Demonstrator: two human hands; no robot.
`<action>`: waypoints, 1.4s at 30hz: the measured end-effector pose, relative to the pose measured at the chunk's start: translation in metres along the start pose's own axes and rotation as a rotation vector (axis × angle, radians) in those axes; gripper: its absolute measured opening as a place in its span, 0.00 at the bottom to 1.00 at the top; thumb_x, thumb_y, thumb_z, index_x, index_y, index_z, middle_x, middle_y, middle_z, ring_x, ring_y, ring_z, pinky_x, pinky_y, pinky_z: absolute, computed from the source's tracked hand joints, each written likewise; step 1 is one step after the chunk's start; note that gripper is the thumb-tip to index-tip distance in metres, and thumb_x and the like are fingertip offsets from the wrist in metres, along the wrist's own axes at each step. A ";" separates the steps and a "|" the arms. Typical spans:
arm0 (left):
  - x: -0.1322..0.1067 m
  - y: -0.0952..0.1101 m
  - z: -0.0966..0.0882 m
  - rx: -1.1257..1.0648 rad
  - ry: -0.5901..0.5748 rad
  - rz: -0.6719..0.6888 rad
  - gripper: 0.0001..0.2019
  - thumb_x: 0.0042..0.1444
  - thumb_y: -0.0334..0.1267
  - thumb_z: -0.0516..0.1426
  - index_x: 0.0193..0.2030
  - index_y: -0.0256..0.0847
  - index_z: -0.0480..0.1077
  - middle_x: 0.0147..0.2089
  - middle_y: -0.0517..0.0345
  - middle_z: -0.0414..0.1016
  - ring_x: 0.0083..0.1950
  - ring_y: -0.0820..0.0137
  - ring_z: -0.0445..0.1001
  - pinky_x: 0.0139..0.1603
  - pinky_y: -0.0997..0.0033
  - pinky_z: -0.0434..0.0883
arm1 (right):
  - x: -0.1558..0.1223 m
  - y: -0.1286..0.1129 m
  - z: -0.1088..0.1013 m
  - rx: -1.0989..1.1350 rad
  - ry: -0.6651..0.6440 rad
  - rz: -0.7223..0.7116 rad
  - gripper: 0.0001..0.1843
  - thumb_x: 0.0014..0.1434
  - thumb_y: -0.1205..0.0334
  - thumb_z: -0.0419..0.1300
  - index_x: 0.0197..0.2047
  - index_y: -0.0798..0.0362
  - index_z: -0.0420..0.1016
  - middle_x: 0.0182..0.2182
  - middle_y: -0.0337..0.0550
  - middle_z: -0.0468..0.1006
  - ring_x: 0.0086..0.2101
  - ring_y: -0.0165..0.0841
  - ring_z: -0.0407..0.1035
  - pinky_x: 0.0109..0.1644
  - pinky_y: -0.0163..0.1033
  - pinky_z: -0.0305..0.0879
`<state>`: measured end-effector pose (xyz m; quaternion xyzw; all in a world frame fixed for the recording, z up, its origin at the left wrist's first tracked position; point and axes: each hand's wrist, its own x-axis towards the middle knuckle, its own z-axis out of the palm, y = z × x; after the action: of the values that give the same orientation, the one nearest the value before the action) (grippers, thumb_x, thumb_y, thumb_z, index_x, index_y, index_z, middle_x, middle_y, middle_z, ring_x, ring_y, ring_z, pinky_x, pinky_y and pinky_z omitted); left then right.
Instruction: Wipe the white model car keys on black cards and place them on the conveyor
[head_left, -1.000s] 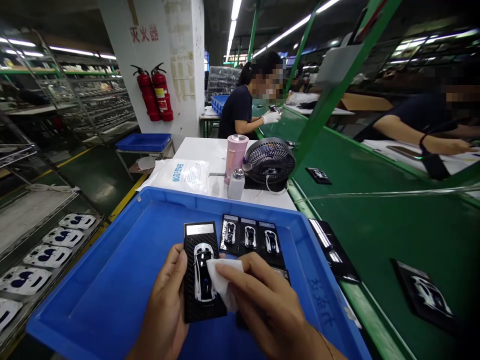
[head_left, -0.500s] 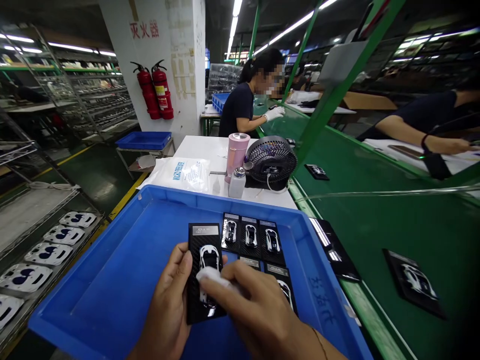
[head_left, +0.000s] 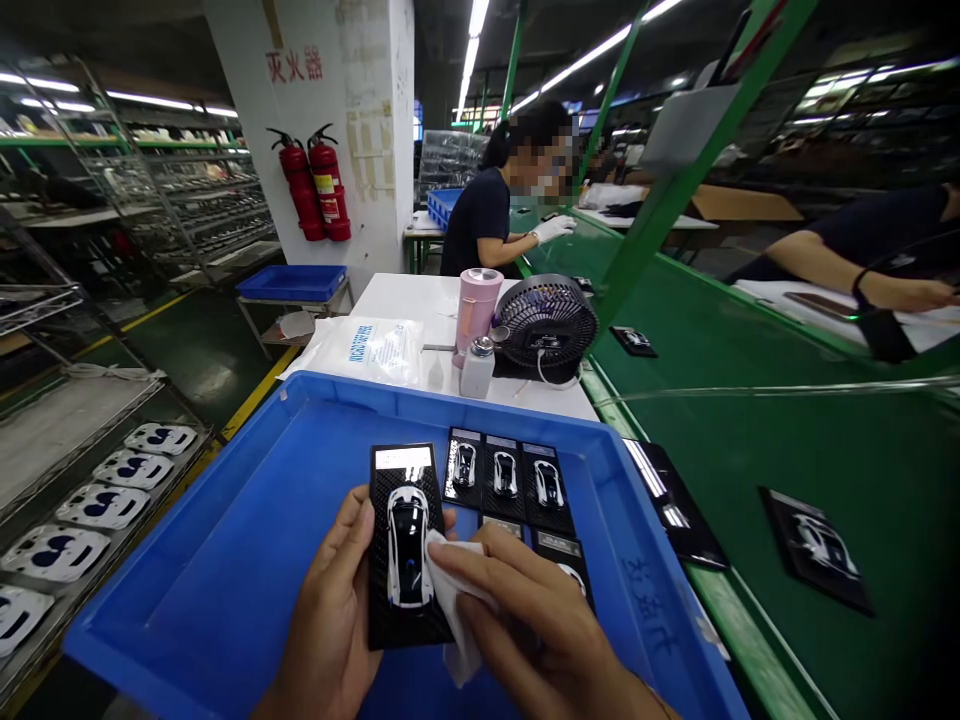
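Clearly mid-wipe, by my reading of the head view: the left hand holds a black plaque just above the floor of a blue tray, thumb clamped along its left edge, the other fingers hidden beneath. The right hand has its fingers together, pinching a white cloth against the plaque's right side, just beside the little white car mounted on it. The cloth sits at the right edge about halfway down, so part of the surface looks covered and part is left, though the picture cannot show which areas are already clean. The plaque's long axis runs straight away from the person, the silver label at the far end, and the car lies along that same line; which end is its nose I cannot tell. Just beyond, a row of three lies flat in the tray, with two more partly under the right hand; whether these are finished or waiting does not show. Others lie on the green belt to the right.
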<state>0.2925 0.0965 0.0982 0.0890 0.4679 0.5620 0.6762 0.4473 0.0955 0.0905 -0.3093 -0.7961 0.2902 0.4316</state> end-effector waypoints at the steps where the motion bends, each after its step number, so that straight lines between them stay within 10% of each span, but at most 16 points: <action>1: -0.001 0.001 -0.001 0.000 -0.023 -0.007 0.22 0.54 0.40 0.56 0.56 0.43 0.60 0.44 0.51 0.76 0.43 0.64 0.75 0.45 0.63 0.71 | 0.000 -0.001 -0.001 0.021 -0.007 -0.010 0.18 0.59 0.76 0.50 0.51 0.54 0.68 0.30 0.43 0.67 0.30 0.30 0.64 0.32 0.34 0.64; 18: -0.003 0.002 0.002 0.120 -0.066 0.190 0.18 0.48 0.38 0.61 0.47 0.44 0.67 0.45 0.56 0.74 0.44 0.68 0.73 0.41 0.75 0.71 | -0.002 -0.001 -0.002 -0.495 -0.095 -0.189 0.17 0.60 0.73 0.45 0.49 0.56 0.69 0.29 0.45 0.69 0.28 0.32 0.65 0.30 0.35 0.63; 25: -0.002 0.003 -0.005 0.156 -0.082 0.009 0.23 0.51 0.43 0.58 0.54 0.45 0.64 0.38 0.55 0.78 0.38 0.67 0.76 0.37 0.71 0.73 | 0.007 0.013 -0.022 -0.279 0.125 -0.052 0.19 0.62 0.73 0.49 0.56 0.54 0.63 0.32 0.44 0.66 0.30 0.31 0.64 0.30 0.34 0.64; 33: -0.005 0.001 -0.001 0.166 -0.151 -0.067 0.10 0.50 0.40 0.59 0.38 0.39 0.74 0.33 0.54 0.78 0.33 0.68 0.77 0.35 0.73 0.72 | 0.007 0.015 -0.015 -0.324 -0.176 -0.047 0.17 0.64 0.71 0.46 0.55 0.54 0.64 0.36 0.46 0.67 0.32 0.31 0.63 0.32 0.35 0.62; 42: -0.004 0.011 -0.009 0.342 -0.392 -0.290 0.15 0.56 0.43 0.52 0.41 0.33 0.71 0.33 0.44 0.77 0.34 0.59 0.77 0.35 0.64 0.72 | 0.010 0.016 -0.032 -0.186 -0.034 -0.036 0.19 0.63 0.73 0.47 0.54 0.51 0.67 0.34 0.44 0.64 0.33 0.30 0.62 0.33 0.34 0.61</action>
<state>0.2789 0.0932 0.1024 0.2407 0.4241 0.3445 0.8022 0.4743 0.1197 0.0985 -0.3286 -0.8323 0.2123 0.3928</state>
